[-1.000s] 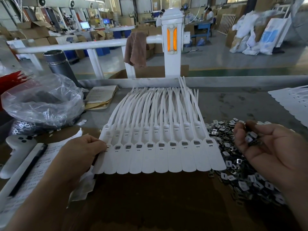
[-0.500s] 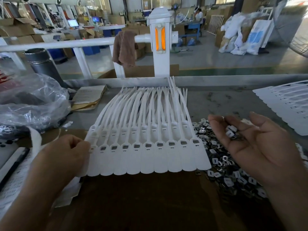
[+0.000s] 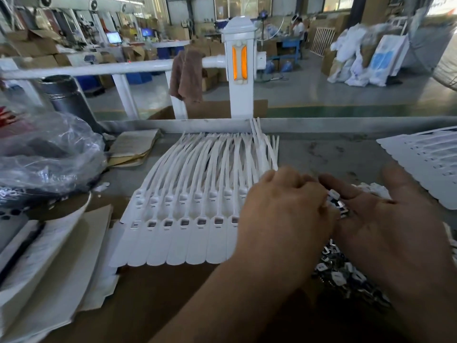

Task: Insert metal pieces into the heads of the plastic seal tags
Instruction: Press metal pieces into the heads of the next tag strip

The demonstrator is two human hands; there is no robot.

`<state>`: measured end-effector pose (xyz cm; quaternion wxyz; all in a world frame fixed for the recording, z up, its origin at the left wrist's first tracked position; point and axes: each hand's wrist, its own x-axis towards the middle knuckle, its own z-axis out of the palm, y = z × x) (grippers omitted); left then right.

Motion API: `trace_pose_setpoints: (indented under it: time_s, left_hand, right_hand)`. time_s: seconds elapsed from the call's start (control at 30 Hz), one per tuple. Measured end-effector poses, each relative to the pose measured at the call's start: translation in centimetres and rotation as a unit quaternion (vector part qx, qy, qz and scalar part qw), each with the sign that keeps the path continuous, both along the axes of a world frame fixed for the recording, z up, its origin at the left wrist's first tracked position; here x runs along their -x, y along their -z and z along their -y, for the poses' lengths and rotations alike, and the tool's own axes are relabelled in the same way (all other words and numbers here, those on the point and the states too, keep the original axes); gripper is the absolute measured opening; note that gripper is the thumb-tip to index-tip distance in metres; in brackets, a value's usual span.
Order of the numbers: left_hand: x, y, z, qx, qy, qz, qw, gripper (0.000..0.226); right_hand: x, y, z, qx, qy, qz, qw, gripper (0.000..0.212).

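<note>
Seal tags (image 3: 178, 231) mid-tabletop: plain white, with a row of small dark-grey windows across the heads. Metal pieces (image 3: 338, 276) near right corner: silver and white mix. Tabletop (image 3: 333, 154): dull grey, mottled stains. Cardboard sheet (image 3: 153, 293) along near edge: brown. Second tag batch (image 3: 425, 164) at right edge: white, dark slots. Plastic bag (image 3: 49, 154) at left edge: clear, white glare. Papers (image 3: 49, 256) near left corner: white, black print. Towel (image 3: 186, 75) beyond far edge: brown. Post (image 3: 239, 70): white, orange strips.
</note>
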<state>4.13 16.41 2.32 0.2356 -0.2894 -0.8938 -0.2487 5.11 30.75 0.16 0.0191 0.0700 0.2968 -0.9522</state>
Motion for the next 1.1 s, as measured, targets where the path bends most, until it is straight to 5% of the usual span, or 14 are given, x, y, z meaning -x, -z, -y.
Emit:
trace_pose_setpoints:
  time_s: [0.2,0.6,0.77,1.0,1.1]
  left_hand:
    - [0.8,1.0,-1.8,0.006,0.004,0.021,1.0,0.023]
    - [0.7,0.4,-0.2,-0.135,0.029,0.172,0.975,0.013]
    - [0.4,0.2,4.0,-0.259,0.043,0.274,0.925,0.01]
    - [0.8,0.1,14.4,-0.27,-0.072,0.305,0.91,0.022]
    - [1.3,0.8,17.6,-0.3,-0.145,0.317,0.888,0.01]
  right_hand:
    - [-0.1,0.2,-0.2,0.029,-0.006,0.013,0.999,0.078]
    - [0.3,0.2,0.4,0.045,0.032,0.05,0.997,0.038]
    - [0.5,0.1,0.2,0.062,0.046,0.052,0.996,0.039]
    - [0.7,0.5,-0.1,0.061,0.056,0.058,0.995,0.04]
    - [0.7,0.7,-0.1,0.053,0.065,0.061,0.995,0.041]
